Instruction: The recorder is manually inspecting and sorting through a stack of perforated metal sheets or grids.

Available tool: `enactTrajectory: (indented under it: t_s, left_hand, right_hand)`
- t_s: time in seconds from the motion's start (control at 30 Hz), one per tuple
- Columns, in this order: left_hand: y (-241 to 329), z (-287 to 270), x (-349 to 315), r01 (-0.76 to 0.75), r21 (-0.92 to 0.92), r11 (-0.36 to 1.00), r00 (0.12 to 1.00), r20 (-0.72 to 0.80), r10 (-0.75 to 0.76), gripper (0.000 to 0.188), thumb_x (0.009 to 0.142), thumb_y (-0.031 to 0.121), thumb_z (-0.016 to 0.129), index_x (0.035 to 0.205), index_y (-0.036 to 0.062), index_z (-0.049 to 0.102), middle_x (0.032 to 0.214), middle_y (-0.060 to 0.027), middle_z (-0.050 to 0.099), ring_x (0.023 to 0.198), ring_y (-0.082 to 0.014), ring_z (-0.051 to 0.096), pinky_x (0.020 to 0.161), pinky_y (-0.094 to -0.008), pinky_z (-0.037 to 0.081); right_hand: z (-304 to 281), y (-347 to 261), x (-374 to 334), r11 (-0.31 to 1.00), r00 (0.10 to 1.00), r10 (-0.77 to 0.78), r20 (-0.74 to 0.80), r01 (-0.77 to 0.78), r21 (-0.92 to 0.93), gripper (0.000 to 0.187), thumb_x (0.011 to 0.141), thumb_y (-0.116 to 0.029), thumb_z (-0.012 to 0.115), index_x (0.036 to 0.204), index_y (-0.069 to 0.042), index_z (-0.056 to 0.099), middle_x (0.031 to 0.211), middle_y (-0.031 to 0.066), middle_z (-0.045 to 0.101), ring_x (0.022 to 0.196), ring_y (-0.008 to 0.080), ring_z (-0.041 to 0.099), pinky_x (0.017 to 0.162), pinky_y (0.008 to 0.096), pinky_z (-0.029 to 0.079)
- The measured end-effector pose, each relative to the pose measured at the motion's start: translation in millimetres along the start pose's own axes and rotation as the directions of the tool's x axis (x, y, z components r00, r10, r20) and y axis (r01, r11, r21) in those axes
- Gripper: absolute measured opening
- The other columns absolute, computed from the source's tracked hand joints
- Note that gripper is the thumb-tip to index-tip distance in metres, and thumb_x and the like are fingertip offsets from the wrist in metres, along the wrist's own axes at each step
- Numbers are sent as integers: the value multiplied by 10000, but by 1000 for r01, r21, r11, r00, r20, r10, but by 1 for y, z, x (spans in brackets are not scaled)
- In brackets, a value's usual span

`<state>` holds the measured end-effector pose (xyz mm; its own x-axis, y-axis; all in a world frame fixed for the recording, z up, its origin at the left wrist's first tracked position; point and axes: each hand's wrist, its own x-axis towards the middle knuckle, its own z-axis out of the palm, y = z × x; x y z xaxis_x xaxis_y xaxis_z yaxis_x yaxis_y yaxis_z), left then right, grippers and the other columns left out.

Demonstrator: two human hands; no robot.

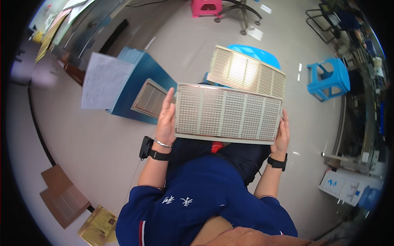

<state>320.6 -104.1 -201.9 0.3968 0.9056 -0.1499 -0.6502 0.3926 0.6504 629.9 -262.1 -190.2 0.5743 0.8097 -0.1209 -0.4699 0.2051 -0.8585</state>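
Between my two hands is a pale rectangular panel (227,115) with rows of small holes or slots, held tilted above my lap. My left hand (166,123) grips its left edge, fingers pointing up along the side. On the right edge, my right hand (281,133) presses from the other side, partly hidden behind the panel. A second pale panel (248,69) with a similar grid lies just beyond, resting on a blue stool (258,54) and partly covered by the held one. Left of my hand stands a teal box (133,94) with another framed panel (148,98) against its side.
A sheet of paper (104,80) hangs over the teal box. Another blue stool (329,79) stands to the right, a pink stool (206,7) and a wheeled chair base (242,12) farther off. Cardboard (65,197) and a yellow package (98,227) lie at lower left.
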Motion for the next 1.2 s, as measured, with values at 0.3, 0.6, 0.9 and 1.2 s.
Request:
enactTrajectory:
  t_s: [0.3,0.6,0.9,1.2]
  left_hand:
    - [0,6,-1,48,-32,998,999,-22,-49,410,960,226,396,1303,7,353,1251,-115,481,1118,-150,499,942,-287,425]
    - [13,-7,-1,44,194,980,999,0,-45,295,887,91,525,1145,-50,497,1213,-142,517,1048,-155,552,894,-283,456]
    - [6,-4,5,-356,443,823,934,138,329,140,822,-43,548,930,19,612,1352,-197,387,1076,-185,537,941,-316,425]
    - [4,-12,1,-189,183,965,981,80,177,95,865,-2,523,925,34,588,1240,-181,505,1040,-206,568,851,-293,512]
  right_hand:
    - [-1,4,3,999,999,30,-30,-30,-20,421,960,-138,333,1356,-2,295,1320,148,431,1166,213,476,967,333,417]
    - [-32,-3,5,989,1000,23,0,-23,-147,296,951,-128,404,1186,37,476,1230,157,515,1101,195,527,918,302,445]
    - [-31,-2,3,988,992,-115,58,108,111,266,900,-80,463,1153,-92,544,1217,176,524,1055,268,564,866,380,510]
    - [-18,-4,-5,994,992,-105,69,104,17,261,911,-52,459,1161,-28,531,1137,167,575,991,218,597,847,324,508]
